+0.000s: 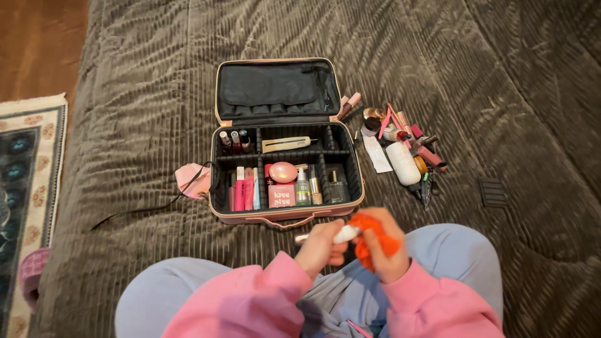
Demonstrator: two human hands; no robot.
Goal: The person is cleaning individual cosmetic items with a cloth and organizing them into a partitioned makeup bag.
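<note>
I sit cross-legged on a ribbed grey-brown blanket (pixel 138 94). My left hand (pixel 319 245) grips a small white tube (pixel 344 234) with a pale tip pointing left. My right hand (pixel 382 250) holds an orange cloth (pixel 369 238) bunched around the tube's right end. Just beyond my hands lies an open black makeup case (pixel 354 164) with a pink rim, its lid (pixel 275 91) folded back. Dividers split the case into compartments holding several tubes, small bottles, a pink egg-shaped sponge (pixel 283 171) and a pink box (pixel 282 195).
A heap of loose cosmetics (pixel 404 147), including a white bottle (pixel 402 163), lies right of the case. A pink pouch with a black cord (pixel 191 179) sits left of it. A small black divider piece (pixel 493 192) lies farther right. A patterned rug (pixel 28 188) covers the floor at left.
</note>
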